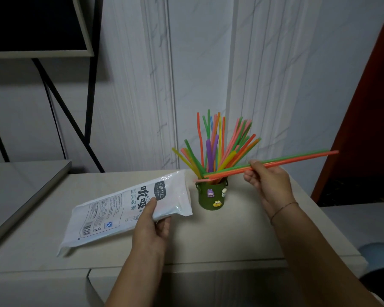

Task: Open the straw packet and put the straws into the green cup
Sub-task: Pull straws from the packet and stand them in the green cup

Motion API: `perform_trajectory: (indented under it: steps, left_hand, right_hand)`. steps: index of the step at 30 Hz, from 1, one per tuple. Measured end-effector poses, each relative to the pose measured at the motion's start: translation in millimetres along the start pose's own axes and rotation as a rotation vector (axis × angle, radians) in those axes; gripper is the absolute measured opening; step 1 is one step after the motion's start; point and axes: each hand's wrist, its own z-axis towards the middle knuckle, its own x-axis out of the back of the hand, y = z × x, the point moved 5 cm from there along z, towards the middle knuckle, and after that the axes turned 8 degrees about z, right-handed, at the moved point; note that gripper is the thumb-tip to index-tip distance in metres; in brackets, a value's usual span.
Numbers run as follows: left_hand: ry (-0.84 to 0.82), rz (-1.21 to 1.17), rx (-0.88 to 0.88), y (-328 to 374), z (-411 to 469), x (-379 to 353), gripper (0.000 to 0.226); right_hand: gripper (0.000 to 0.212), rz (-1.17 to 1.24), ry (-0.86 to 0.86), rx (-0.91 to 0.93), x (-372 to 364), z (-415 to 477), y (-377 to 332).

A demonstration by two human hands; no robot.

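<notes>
A small green cup (211, 197) with cartoon stickers stands on the pale table (242, 235), and several coloured straws (215, 147) fan out of it. My right hand (269, 182), to the right of the cup, pinches a small bunch of green, orange and pink straws (297, 159). That bunch lies almost level, its left ends just over the cup's rim. The white straw packet (120, 209) lies on the table left of the cup, its open end toward the cup. My left hand (152, 224) grips the packet's near edge.
A white panelled wall (208, 63) rises right behind the table. A dark metal frame (91, 85) carrying a board stands at the back left. A lower grey surface (20, 180) adjoins the table on the left. A red panel (368, 107) stands at the right.
</notes>
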Motion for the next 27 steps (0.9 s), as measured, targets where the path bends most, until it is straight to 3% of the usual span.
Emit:
perform_trajectory:
  steps: [4,11,22,27]
  left_hand:
    - [-0.005,-0.011,0.004,-1,-2,-2,0.014]
    - [0.002,-0.008,0.004,-1,-2,-1,0.014]
    - [-0.004,0.008,0.007,-1,-2,-2,0.014]
    - [-0.015,0.001,0.013,-3,-3,-4,0.014]
  right_hand:
    - [0.014,-0.055,0.030,0.097,-1,1,-5]
    - [0.010,-0.186,0.022,0.199,-6,3,-5]
    - [0.011,-0.181,0.076,0.237,4,15,-14]
    - [0.009,-0.409,-0.075,0.190,-12,15,1]
